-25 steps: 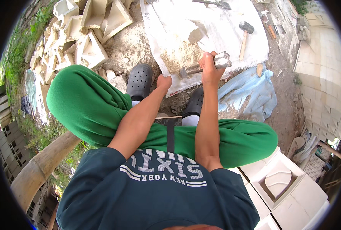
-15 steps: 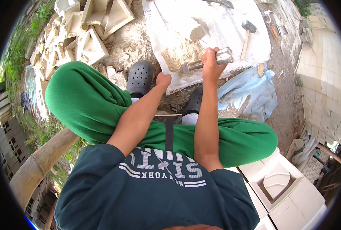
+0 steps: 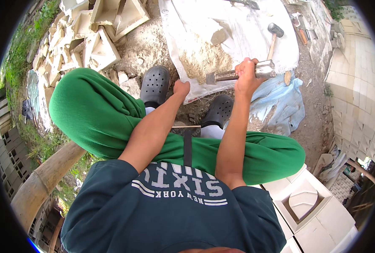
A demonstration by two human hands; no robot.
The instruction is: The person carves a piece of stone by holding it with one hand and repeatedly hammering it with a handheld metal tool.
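My right hand [image 3: 247, 79] is closed around a hammer [image 3: 225, 77], held sideways over the near edge of a white woven sheet [image 3: 255, 21]. Its squarish metal head points left, and a thick metal piece sticks out right of my fist; I cannot tell whether both are one tool. My left hand [image 3: 182, 87] has its fingers closed at the sheet's near left edge, gripping it there. Pale crumbs and powder [image 3: 206, 57] lie on the sheet, beside a pale stone block [image 3: 213, 33]. Beyond my right hand rests a black-headed mallet [image 3: 275, 29] with a wooden handle.
Broken pale slabs and chunks [image 3: 98, 52] are heaped at the far left. A torn blue sheet [image 3: 280, 103] lies right of my feet. Small hand tools [image 3: 302, 36] are at the far right. Pale blocks [image 3: 318, 215] stand at my near right, and a bamboo pole [image 3: 46, 177] at left.
My right hand has moved right and slightly nearer with the hammer, lifting off the crumbs. More of my right shoe shows. My left hand stays at the sheet's edge.
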